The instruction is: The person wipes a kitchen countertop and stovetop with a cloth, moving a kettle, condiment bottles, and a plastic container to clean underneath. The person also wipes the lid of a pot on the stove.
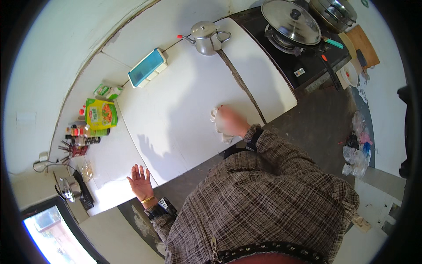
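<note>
My right hand point(230, 120) is closed over a crumpled pale cloth point(226, 138), pressed on the white countertop point(158, 109) near its front edge. Parts of the cloth stick out beyond my fingers on the left and below. My left hand point(141, 183) is raised, palm up and fingers apart, over the counter's front edge further left. It holds nothing. Beyond the cloth, a steel teapot point(207, 39) with a red-tipped spout stands by the wall. A white container with a blue lid point(147, 68) sits to its left.
Right of a dark gap in the counter is a gas stove point(313, 66) with a lidded wok point(291, 21) and steel steamer point(333, 15). Seasoning bottles point(87, 132) and a yellow-green pouch point(101, 114) line the left wall. A lidded pot point(70, 188) stands far left. Plastic bags point(357, 148) hang right.
</note>
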Demonstrator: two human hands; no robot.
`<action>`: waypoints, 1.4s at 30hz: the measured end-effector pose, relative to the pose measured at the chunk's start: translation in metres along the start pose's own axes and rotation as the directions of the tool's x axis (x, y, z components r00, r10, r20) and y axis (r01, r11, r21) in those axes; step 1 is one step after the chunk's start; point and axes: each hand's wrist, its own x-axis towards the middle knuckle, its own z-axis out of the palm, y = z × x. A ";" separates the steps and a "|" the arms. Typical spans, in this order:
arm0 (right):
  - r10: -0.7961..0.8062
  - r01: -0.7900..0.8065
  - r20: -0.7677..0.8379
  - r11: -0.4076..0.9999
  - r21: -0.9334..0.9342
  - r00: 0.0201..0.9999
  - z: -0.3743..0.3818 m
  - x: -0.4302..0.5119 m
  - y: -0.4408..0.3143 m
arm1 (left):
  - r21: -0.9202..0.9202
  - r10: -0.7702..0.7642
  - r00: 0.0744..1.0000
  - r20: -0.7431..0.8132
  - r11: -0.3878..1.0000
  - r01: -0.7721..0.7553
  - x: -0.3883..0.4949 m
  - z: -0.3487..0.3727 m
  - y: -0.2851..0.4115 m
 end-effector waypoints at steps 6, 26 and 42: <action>-0.209 0.170 -0.032 0.866 -0.470 0.977 -0.018 -0.063 -0.053 | -0.066 0.036 0.999 0.009 0.997 -0.036 -0.074 -0.006 -0.028; -0.222 0.011 -0.256 0.776 -0.631 0.941 -0.168 0.117 -0.029 | -0.259 0.301 0.860 -0.412 0.866 -0.428 -0.281 0.024 -0.151; -0.487 0.648 0.614 0.760 -0.052 0.621 0.001 -0.035 -0.071 | -0.291 0.133 0.855 -0.501 0.905 -0.312 -0.262 0.083 -0.165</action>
